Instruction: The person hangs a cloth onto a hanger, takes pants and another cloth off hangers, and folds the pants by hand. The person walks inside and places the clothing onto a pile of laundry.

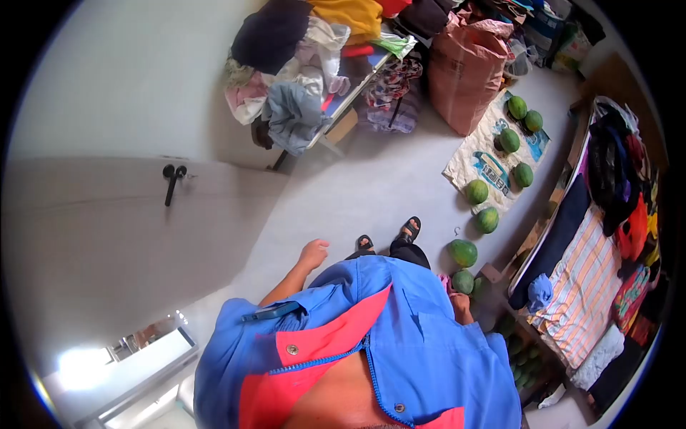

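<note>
I look straight down my blue shirt (pixel 421 336) with red lining to my sandalled feet (pixel 389 239) on the pale floor. My left hand (pixel 313 252) hangs at my side with loosely curled fingers and nothing in it, close to a white door (pixel 107 236) with a black handle (pixel 172 180). My right hand (pixel 461 306) is mostly hidden behind the shirt, just beside a watermelon (pixel 463 281) on the floor; its fingers do not show. A dark phone (pixel 271 311) pokes out of my shirt pocket.
Several watermelons (pixel 500 171) lie in a row on a printed sack and the floor. A brown sack (pixel 464 68) stands behind them. Heaped clothes (pixel 307 64) cover a table at the back. A bed (pixel 593 264) with striped cloth and clothes is on the right.
</note>
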`<state>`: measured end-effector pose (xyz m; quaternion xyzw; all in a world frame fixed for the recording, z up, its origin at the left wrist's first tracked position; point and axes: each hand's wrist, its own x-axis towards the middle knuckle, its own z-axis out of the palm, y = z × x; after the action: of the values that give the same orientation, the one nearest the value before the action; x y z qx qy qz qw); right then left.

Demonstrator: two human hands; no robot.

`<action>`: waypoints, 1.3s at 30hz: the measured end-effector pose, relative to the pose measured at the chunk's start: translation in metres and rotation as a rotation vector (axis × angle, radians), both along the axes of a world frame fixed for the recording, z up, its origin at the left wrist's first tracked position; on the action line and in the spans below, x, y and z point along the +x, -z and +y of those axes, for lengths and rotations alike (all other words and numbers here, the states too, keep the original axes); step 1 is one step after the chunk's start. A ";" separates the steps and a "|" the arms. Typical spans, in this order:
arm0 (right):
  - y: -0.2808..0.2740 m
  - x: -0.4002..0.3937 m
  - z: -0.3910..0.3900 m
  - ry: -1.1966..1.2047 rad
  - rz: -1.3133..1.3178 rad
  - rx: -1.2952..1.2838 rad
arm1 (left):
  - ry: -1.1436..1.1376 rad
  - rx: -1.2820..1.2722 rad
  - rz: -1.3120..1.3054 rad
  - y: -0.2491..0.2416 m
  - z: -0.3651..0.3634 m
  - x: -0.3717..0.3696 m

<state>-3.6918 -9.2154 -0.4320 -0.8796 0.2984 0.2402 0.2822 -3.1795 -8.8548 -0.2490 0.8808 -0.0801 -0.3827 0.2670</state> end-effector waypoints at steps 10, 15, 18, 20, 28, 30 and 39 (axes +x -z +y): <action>-0.138 0.076 0.035 0.776 -0.262 0.589 | -0.642 0.151 0.366 0.051 0.116 -0.040; -0.177 0.018 0.043 1.130 -0.181 0.572 | -0.367 0.161 0.425 0.061 0.085 -0.053; -0.149 -0.050 0.045 1.281 -0.168 0.594 | -0.333 0.043 0.381 0.059 0.042 -0.048; -0.137 -0.081 0.034 1.476 -0.142 0.582 | -0.260 -0.011 0.340 0.053 0.017 -0.055; -0.087 -0.191 -0.109 2.057 -0.341 0.342 | 0.197 0.178 0.163 0.050 -0.042 -0.052; -0.067 -0.223 -0.158 2.241 -0.471 0.319 | 0.319 0.307 0.189 0.017 -0.083 -0.085; 0.053 -0.302 -0.328 1.956 -0.004 -0.184 | 0.208 0.262 0.247 -0.081 -0.247 -0.162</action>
<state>-3.9942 -9.5437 -0.4849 -0.2635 0.9122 -0.1252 0.2876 -3.3412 -9.1017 -0.1683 0.8415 -0.0869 -0.5203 0.1169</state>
